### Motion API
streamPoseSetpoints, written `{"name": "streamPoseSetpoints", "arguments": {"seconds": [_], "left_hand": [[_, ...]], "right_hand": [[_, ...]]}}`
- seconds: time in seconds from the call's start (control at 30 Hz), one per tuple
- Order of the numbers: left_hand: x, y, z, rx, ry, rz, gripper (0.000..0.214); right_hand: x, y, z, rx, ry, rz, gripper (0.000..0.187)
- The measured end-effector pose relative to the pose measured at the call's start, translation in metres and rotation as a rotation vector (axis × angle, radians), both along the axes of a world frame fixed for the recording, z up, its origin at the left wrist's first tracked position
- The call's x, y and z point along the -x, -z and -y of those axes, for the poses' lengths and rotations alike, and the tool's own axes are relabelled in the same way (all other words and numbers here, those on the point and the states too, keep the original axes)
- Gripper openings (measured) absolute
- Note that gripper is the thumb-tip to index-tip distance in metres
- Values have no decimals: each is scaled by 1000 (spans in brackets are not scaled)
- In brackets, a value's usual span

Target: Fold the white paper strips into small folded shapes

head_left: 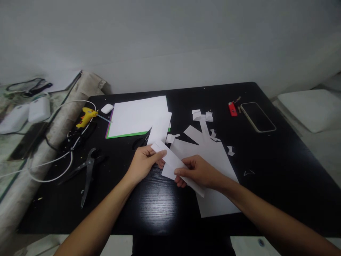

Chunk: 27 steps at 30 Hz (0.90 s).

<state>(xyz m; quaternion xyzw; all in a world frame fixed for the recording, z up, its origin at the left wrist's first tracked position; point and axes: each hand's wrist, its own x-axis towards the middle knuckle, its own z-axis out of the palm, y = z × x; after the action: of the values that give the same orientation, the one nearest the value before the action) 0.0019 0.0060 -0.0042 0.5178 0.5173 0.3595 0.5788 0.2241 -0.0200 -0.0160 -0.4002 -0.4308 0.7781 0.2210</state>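
A long white paper strip (173, 160) slants across the middle, held between both hands above the table. My left hand (145, 160) pinches its upper left end, thumb on top. Lower along the strip, my right hand (195, 170) grips it between thumb and fingers. Part of another white piece shows beneath the strip; whether it is held too, I cannot tell. Behind my left hand lies a white paper piece (160, 128), overlapping a paper stack (138, 115). Below and beyond my right hand rests a white sheet (218, 199) with cut strips and folded scraps around its top.
On the left are a yellow glue gun (86, 117), pliers (89, 169), a white cable (70, 163) and a white case (107, 108). Dark scissors (137, 143) lie partly under paper. A red lighter (232, 109) and a phone (258, 117) lie at right on the black table (279, 170).
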Motion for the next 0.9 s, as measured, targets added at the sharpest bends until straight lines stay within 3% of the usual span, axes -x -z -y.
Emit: {"name": "streamPoseSetpoints", "arguments": {"seconds": [0.2,0.43,0.67,0.9], "left_hand": [[-6,5,3,58,17,11,29],[-15,10,14,91,138,66,27],[-14,9,12,78,114,78,26],[-6,6,4,38,-38,60,28]], "right_hand": [[2,1,1,21,-3,-16,39],[6,-2,2,-8,69,21,35],[4,1,2,-30,71,7,35],[3,5,2,-47,71,8,33]]}}
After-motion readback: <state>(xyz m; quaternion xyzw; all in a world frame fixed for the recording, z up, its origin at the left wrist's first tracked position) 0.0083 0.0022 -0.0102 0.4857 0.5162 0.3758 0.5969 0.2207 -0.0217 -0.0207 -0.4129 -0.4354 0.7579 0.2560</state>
